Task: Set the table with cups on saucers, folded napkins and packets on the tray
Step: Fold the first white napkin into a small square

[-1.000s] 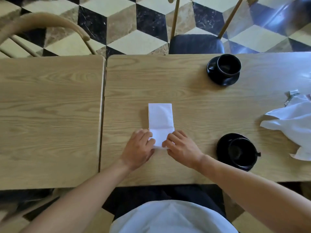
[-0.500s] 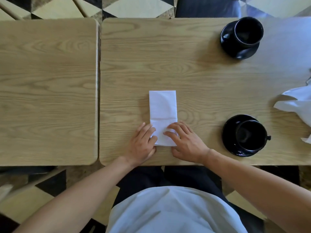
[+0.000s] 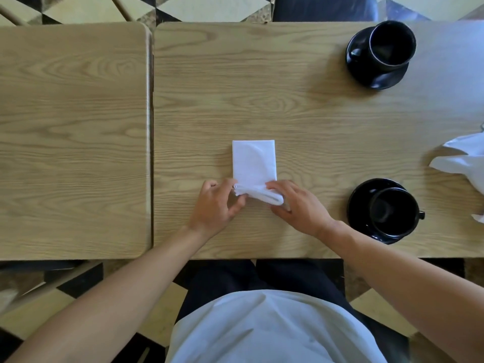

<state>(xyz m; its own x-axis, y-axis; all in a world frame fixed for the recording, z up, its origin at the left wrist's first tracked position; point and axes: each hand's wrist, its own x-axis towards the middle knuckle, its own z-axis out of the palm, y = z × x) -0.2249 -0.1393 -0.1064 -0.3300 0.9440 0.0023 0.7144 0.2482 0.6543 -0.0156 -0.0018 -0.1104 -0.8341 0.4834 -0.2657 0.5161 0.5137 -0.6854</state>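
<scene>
Now: both hands on napkin

Table [image 3: 301,106] holds the white napkin [image 3: 254,161] mid-surface. Two black cups sit on saucers to its right: far one [image 3: 391,44], near one [image 3: 392,210]. Left hand [image 3: 216,205] and right hand [image 3: 298,205] pinch the napkin's lifted near edge, fingers clamped.

So what you see of the person: both forearms bare all the way up to where the frame cuts off, no sleeves in sight, no watch, no rings or bracelets that I can make out. The left hand [image 3: 215,205] and right hand [image 3: 298,206] are bare too, no gloves. Top [image 3: 272,328] is a plain pale grey-white thing, loose and a bit wrinkled, no print or logo showing. Below that, dark trousers [image 3: 264,276], black or navy, hard to say which.
</scene>
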